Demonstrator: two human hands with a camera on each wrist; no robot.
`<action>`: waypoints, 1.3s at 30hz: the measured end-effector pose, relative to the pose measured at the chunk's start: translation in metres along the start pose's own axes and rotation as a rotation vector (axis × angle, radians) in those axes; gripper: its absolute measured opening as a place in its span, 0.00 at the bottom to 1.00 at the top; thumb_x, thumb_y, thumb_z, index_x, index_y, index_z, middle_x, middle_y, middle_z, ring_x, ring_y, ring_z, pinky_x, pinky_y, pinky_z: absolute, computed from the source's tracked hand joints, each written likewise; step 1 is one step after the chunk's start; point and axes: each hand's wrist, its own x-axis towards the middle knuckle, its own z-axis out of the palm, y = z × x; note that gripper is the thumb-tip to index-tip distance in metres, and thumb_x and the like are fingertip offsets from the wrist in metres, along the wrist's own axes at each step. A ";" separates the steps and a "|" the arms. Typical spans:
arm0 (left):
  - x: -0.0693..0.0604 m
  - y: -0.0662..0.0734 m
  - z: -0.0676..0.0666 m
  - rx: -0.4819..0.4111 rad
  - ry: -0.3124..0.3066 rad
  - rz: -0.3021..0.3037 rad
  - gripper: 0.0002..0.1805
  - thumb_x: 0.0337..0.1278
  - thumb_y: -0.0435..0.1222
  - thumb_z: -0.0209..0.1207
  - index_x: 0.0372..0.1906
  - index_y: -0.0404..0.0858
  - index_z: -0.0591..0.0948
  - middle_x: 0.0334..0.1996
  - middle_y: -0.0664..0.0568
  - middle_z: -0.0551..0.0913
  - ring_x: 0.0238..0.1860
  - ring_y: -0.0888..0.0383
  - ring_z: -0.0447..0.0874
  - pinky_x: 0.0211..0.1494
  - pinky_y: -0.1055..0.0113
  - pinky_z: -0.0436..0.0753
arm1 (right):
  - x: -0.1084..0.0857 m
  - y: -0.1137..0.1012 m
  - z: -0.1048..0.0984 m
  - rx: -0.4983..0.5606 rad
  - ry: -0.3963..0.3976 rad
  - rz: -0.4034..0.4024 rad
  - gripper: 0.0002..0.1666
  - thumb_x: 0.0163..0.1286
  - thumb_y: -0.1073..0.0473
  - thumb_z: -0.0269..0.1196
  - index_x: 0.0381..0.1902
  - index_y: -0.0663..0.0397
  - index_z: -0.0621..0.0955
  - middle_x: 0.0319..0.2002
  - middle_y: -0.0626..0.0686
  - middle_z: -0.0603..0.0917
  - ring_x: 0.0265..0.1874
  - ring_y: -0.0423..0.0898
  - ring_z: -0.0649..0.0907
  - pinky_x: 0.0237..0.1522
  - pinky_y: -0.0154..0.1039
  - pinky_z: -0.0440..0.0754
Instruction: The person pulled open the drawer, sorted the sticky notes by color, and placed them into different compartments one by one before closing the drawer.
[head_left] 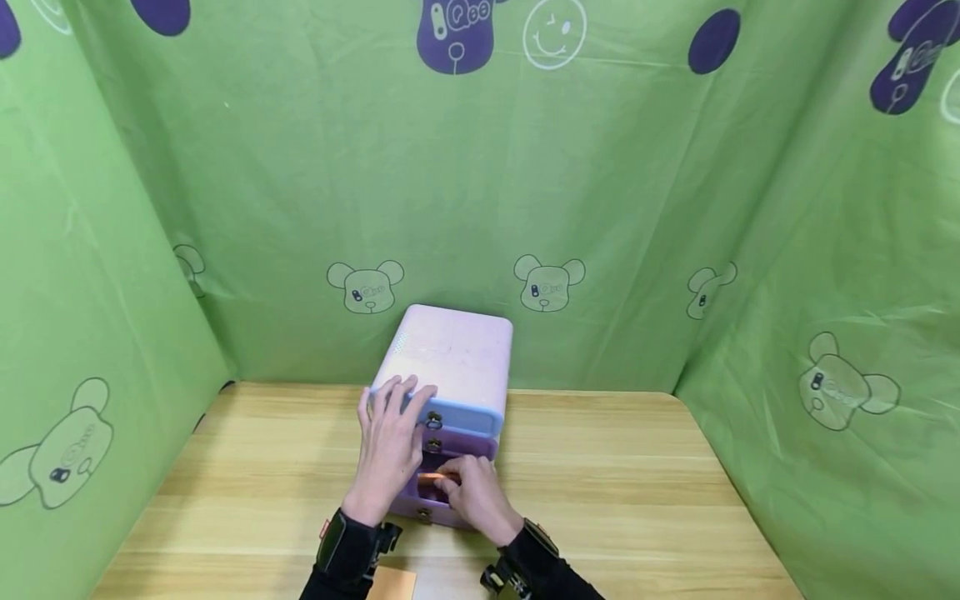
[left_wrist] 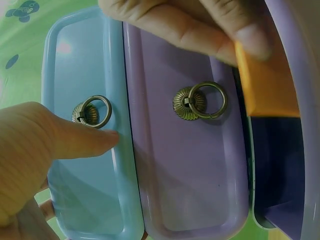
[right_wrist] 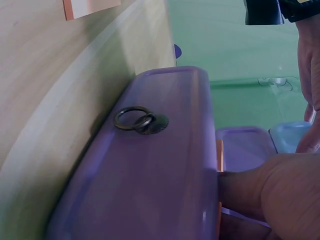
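Note:
A small drawer cabinet (head_left: pixel 453 350) with a pale pink top stands on the table. Its top drawer (left_wrist: pixel 82 185) is blue and its middle drawer (left_wrist: pixel 185 165) purple, each with a brass ring pull. The bottom purple drawer (right_wrist: pixel 165 170) is pulled out. My left hand (head_left: pixel 390 446) rests on the cabinet's front left edge, fingers over the top, thumb along the blue front. My right hand (head_left: pixel 480 496) reaches into the open drawer and pinches a flat orange, box-like piece (left_wrist: pixel 270 90), whose lower part the drawer front hides.
Another orange flat piece (head_left: pixel 393 583) lies on the wooden table (head_left: pixel 615 500) near its front edge, partly out of frame. A green printed curtain (head_left: pixel 600 183) closes off the back and both sides.

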 end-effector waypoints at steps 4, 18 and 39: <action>-0.001 0.001 0.000 -0.006 -0.018 -0.010 0.37 0.42 0.25 0.73 0.61 0.49 0.78 0.65 0.43 0.77 0.70 0.40 0.68 0.75 0.30 0.54 | 0.001 0.001 0.002 0.020 -0.021 -0.023 0.09 0.70 0.65 0.64 0.30 0.56 0.89 0.17 0.45 0.82 0.15 0.28 0.70 0.21 0.25 0.68; -0.001 0.002 0.003 -0.015 0.000 0.008 0.37 0.41 0.24 0.73 0.61 0.49 0.78 0.64 0.43 0.77 0.69 0.40 0.68 0.74 0.30 0.54 | -0.005 0.008 0.007 -0.045 -0.046 0.018 0.15 0.62 0.66 0.70 0.48 0.63 0.85 0.43 0.58 0.90 0.42 0.53 0.88 0.40 0.42 0.84; 0.005 0.000 -0.004 -0.013 -0.022 0.018 0.38 0.40 0.23 0.71 0.62 0.48 0.77 0.66 0.41 0.74 0.70 0.40 0.67 0.75 0.30 0.54 | 0.001 0.002 -0.006 0.006 -0.038 -0.022 0.15 0.64 0.65 0.68 0.49 0.63 0.85 0.45 0.60 0.90 0.39 0.51 0.90 0.42 0.39 0.86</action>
